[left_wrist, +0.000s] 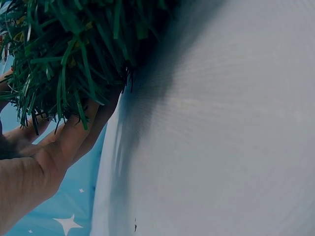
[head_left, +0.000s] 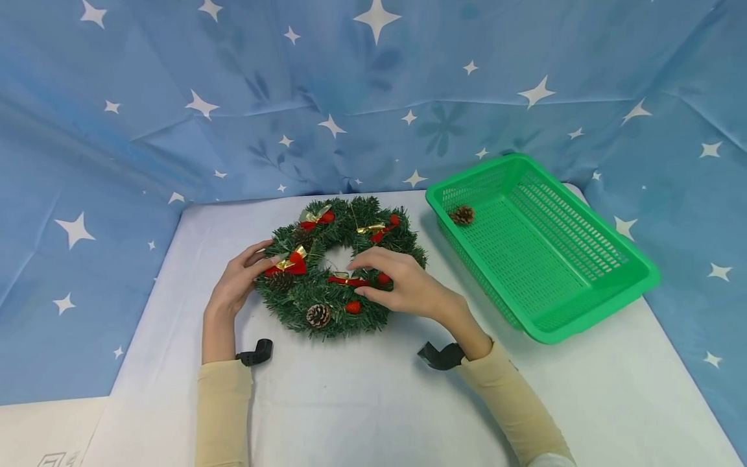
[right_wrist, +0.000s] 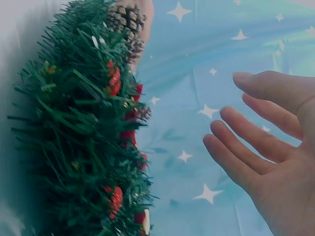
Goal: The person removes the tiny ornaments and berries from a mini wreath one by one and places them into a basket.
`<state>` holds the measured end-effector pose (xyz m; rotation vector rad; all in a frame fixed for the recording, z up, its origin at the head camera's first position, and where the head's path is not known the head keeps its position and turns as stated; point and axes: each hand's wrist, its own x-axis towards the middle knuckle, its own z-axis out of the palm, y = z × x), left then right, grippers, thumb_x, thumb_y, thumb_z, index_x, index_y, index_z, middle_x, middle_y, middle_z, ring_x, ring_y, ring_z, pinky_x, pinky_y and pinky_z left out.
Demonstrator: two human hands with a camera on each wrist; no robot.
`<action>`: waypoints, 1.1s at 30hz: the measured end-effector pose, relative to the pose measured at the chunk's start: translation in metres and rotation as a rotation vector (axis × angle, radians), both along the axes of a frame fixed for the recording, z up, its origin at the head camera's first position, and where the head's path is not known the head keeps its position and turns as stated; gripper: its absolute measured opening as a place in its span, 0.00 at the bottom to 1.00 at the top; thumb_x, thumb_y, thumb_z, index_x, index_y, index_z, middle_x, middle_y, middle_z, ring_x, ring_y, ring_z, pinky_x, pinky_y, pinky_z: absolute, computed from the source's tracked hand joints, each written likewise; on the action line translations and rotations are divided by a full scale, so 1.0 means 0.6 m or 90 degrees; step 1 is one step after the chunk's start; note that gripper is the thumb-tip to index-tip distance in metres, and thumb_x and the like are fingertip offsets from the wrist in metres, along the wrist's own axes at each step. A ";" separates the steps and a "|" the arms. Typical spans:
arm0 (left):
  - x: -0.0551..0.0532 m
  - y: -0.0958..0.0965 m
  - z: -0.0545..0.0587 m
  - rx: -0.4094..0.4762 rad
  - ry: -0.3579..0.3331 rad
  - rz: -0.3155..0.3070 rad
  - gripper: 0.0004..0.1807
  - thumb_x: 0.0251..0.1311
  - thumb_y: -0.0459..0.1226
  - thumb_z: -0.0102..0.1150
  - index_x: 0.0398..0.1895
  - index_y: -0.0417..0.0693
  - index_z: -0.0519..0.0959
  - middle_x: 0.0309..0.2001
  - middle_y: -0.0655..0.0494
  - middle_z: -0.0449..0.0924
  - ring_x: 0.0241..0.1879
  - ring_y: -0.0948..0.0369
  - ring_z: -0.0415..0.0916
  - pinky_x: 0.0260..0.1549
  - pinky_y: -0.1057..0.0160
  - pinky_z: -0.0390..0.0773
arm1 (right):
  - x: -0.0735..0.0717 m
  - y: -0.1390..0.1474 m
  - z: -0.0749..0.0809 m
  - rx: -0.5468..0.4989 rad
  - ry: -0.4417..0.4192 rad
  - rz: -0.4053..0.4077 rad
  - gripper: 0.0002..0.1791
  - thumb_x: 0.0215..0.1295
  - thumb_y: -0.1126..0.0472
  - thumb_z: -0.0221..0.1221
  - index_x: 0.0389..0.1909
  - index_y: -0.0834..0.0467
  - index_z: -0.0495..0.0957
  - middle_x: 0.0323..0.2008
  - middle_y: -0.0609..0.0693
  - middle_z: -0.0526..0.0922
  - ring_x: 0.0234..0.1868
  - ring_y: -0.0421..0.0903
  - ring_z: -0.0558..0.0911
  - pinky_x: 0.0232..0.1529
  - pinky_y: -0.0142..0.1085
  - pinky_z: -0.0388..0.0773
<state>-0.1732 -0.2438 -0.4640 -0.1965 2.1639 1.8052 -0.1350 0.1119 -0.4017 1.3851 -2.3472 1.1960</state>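
- Green, bristly strips like tinsel make up the wreath (head_left: 315, 288), a thick ring with a ragged edge, set on the bench (head_left: 327, 402) to the left of the basket.
- Round in outline, it runs nearly as broad one way as the other (the head view shows it slightly wider from left to right); its decorated face points up.
- Red bows (head_left: 296, 263) with shiny gold ribbon dot that face, along with small, rounded red berries (head_left: 353, 307).
- Woody scales with pale tips flare from the near pine cone (head_left: 318, 316), just left of one berry.
- At the wreath's left side is the left hand (head_left: 233, 282), its grip closed on the edge: thumb on top by a bow, fingers round the outside and under the strips.
- Over the near right part hovers the right hand (head_left: 403, 282), its grip loose and holding nothing, thumb and fingers parted (the right wrist view shows a gap to the strips).
- Smooth green plastic mesh forms the basket (head_left: 525, 256), a rectangle running from far left to near right; a brown cone (head_left: 462, 215) lies inside, against its left wall.
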 end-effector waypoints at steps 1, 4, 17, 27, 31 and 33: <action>0.001 -0.001 0.001 -0.001 0.000 0.001 0.41 0.70 0.50 0.64 0.82 0.59 0.58 0.83 0.45 0.44 0.82 0.43 0.39 0.74 0.28 0.40 | 0.001 -0.004 -0.001 0.003 -0.002 0.003 0.20 0.63 0.66 0.71 0.55 0.61 0.81 0.53 0.54 0.84 0.53 0.49 0.84 0.51 0.47 0.84; 0.000 0.000 0.001 -0.002 0.002 0.001 0.41 0.70 0.51 0.65 0.82 0.60 0.60 0.83 0.45 0.45 0.82 0.44 0.40 0.74 0.27 0.41 | 0.004 -0.013 -0.005 0.007 -0.005 0.011 0.19 0.63 0.66 0.71 0.54 0.63 0.81 0.54 0.55 0.83 0.53 0.51 0.84 0.51 0.46 0.84; -0.001 -0.003 -0.003 0.004 0.000 -0.002 0.42 0.71 0.49 0.64 0.83 0.58 0.57 0.83 0.45 0.44 0.82 0.43 0.39 0.74 0.28 0.40 | 0.022 -0.058 -0.027 0.047 0.025 0.045 0.21 0.65 0.65 0.70 0.57 0.62 0.80 0.57 0.54 0.81 0.60 0.48 0.81 0.60 0.33 0.79; 0.002 -0.003 -0.009 -0.002 -0.004 0.001 0.41 0.70 0.50 0.64 0.82 0.59 0.58 0.83 0.45 0.44 0.82 0.44 0.39 0.75 0.29 0.40 | 0.039 -0.087 -0.052 0.093 0.065 0.065 0.23 0.65 0.64 0.70 0.60 0.62 0.80 0.59 0.57 0.81 0.62 0.50 0.79 0.65 0.35 0.76; -0.002 -0.001 -0.006 -0.006 -0.003 0.005 0.41 0.70 0.51 0.64 0.82 0.59 0.59 0.83 0.45 0.44 0.82 0.44 0.40 0.74 0.28 0.41 | 0.041 -0.092 -0.056 0.105 0.056 0.067 0.24 0.66 0.63 0.70 0.61 0.61 0.80 0.61 0.57 0.80 0.63 0.50 0.78 0.65 0.34 0.76; -0.004 -0.002 -0.005 -0.006 -0.003 0.005 0.41 0.70 0.51 0.64 0.82 0.59 0.59 0.84 0.45 0.44 0.82 0.44 0.39 0.75 0.29 0.41 | 0.041 -0.094 -0.057 0.111 0.057 0.067 0.24 0.66 0.63 0.70 0.62 0.60 0.79 0.61 0.57 0.80 0.64 0.49 0.78 0.65 0.33 0.76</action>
